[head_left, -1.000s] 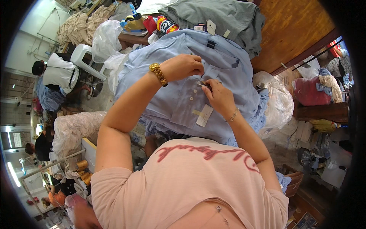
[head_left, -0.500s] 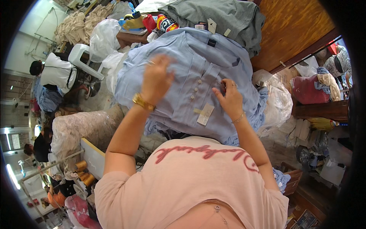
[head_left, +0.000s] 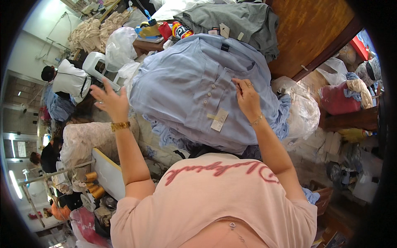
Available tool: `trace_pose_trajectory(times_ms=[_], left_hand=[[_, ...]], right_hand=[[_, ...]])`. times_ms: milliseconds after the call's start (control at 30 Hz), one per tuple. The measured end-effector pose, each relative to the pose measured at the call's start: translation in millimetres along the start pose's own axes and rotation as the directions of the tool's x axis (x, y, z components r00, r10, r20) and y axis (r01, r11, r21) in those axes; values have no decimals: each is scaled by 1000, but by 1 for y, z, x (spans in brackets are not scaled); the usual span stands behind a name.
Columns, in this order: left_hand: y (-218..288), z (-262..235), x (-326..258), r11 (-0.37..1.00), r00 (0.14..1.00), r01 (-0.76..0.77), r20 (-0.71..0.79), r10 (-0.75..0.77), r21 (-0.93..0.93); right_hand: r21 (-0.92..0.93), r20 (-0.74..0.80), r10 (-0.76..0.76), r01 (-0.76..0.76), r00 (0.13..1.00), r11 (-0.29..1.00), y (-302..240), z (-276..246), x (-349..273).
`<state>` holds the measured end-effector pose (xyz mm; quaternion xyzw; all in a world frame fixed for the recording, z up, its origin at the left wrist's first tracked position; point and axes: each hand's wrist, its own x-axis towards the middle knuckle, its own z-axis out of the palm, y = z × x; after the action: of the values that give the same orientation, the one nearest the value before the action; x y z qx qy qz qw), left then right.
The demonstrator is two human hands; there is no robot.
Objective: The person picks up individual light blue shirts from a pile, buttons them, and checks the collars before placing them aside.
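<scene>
- The light blue shirt [head_left: 186, 82] lies spread on top of a heap of blue garments [head_left: 285, 115], collar away from the person, its button placket facing up
- The right hand [head_left: 247, 98] rests on the shirt's placket just right of the buttons, fingers curled together and pressing the cloth; whether they pinch a fold I cannot tell
- The left hand [head_left: 111, 103] is lifted off the shirt at its left edge, fingers spread and holding nothing, a gold watch [head_left: 120, 125] on the wrist
- A paper tag [head_left: 219, 120] lies on the shirt below the buttons
- A grey garment [head_left: 231, 20] with tags lies beyond the collar
- A clear plastic bag [head_left: 302, 111] sits right of the heap
- A white plastic stool [head_left: 97, 66] stands left, near a person in white [head_left: 68, 80]
- Thread cones [head_left: 93, 184] stand at lower left
</scene>
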<state>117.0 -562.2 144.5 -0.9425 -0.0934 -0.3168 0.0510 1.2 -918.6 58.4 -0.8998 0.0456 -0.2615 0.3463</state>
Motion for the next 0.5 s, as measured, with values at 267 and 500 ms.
trace_pose_trajectory(times_ms=[267,500], left_hand=[[-11,53,-43,606,843,234,469,262,-760],[15,8,-50,526,933,-281,-99,347,-802]], right_hand=[[67,205,-42,29,978,997,5,-14,-21],[127,195,282,-309,939,942,-16,-19,-79]])
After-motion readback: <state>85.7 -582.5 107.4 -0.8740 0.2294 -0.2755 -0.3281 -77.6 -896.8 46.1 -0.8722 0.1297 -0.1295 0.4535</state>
